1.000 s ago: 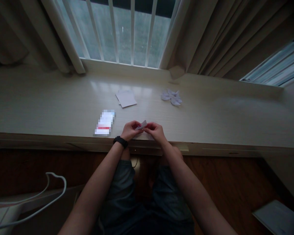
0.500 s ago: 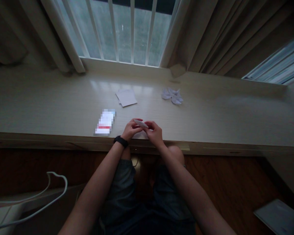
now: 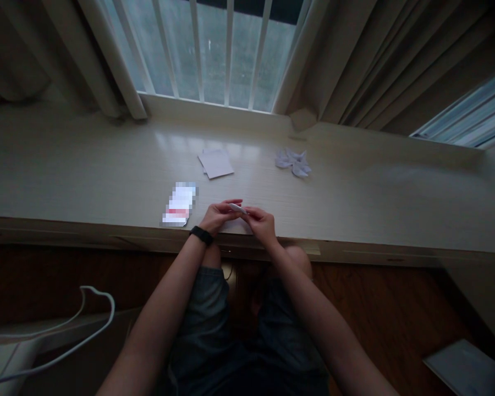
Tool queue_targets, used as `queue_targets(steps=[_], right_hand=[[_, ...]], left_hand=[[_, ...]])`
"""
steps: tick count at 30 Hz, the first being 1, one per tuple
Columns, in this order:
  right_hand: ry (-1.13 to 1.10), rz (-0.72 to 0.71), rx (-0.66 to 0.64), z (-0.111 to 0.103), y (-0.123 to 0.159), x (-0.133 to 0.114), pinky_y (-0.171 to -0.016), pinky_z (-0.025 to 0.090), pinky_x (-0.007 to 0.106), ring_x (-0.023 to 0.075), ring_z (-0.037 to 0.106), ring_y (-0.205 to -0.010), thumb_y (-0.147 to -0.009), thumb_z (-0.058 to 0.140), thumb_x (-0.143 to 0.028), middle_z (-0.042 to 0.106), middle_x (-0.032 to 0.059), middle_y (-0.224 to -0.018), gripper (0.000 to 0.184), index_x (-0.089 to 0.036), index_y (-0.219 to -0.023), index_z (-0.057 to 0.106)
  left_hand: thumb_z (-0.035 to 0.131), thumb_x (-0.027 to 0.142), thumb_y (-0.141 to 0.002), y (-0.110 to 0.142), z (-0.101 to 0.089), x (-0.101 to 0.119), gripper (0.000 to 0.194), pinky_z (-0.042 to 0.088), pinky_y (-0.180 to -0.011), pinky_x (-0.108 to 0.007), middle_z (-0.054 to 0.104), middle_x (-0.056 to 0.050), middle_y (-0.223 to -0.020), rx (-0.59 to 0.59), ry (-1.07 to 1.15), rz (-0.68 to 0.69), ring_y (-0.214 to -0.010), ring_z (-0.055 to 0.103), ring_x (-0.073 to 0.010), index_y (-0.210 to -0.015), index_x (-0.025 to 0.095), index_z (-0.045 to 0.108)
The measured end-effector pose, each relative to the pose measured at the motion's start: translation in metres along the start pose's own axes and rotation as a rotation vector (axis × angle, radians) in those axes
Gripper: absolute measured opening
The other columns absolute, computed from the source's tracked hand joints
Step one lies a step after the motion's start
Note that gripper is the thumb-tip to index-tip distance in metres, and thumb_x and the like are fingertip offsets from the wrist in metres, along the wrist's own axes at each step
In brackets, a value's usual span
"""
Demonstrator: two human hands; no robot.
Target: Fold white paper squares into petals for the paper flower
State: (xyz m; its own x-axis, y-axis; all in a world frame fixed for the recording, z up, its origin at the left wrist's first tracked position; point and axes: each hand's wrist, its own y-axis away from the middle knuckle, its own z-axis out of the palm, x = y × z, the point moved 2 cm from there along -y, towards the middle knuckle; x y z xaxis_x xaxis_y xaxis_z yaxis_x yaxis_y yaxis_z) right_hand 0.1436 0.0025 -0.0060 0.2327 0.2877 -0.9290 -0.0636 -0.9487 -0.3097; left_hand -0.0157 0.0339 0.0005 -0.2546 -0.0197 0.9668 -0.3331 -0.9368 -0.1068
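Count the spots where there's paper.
3. One small piece is held between the left hand and right hand; overlapping squares lie beyond, left of centre; folded paper lies to their right. More could be hidden beneath the hands.

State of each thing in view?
Paper piece: in both hands, nearly edge-on
Left hand: pinching paper piece
Right hand: pinching paper piece
Square sheets: flat, stacked askew
White paper cluster: creased, folded or crumpled
Phone: flat, screen lit
Wristband: worn on left wrist
Curtains: parted at barred window
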Motion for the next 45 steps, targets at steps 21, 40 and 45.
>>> queue_targets(steps=[21,40,45], right_hand=[[0.063,0.133,-0.169,0.0,-0.007,-0.002,-0.067,0.048,0.027,0.0198,0.067,-0.076,-0.078,0.066,-0.05,0.075,0.0045,-0.084,0.033,-0.02,-0.089,0.076],[-0.361,0.497,-0.131,-0.01,-0.02,0.013,-0.061,0.05,0.028,0.0118,0.058,-0.06,-0.048,0.086,-0.04,0.067,0.0014,-0.066,0.036,-0.015,-0.068,0.07],[-0.347,0.497,-0.202,-0.01,-0.019,0.011,-0.06,0.054,0.03,0.0137,0.061,-0.061,-0.052,0.083,-0.048,0.067,0.0032,-0.067,0.04,-0.014,-0.069,0.07]], left_hand=[[0.079,0.038,-0.065,0.0,0.006,0.001,0.033,0.048,-0.067,-0.028,0.072,-0.007,-0.08,0.187,-0.152,-0.022,-0.072,0.063,-0.0174,-0.086,0.012,0.073],[0.083,0.045,-0.058,-0.004,0.001,-0.009,0.04,0.048,-0.064,-0.028,0.069,-0.005,-0.071,0.27,-0.098,-0.108,-0.065,0.06,-0.0143,-0.077,0.012,0.07],[0.079,0.049,-0.062,-0.005,0.002,-0.01,0.041,0.049,-0.066,-0.03,0.071,-0.006,-0.075,0.208,-0.187,-0.067,-0.069,0.062,-0.0167,-0.081,0.013,0.07]])
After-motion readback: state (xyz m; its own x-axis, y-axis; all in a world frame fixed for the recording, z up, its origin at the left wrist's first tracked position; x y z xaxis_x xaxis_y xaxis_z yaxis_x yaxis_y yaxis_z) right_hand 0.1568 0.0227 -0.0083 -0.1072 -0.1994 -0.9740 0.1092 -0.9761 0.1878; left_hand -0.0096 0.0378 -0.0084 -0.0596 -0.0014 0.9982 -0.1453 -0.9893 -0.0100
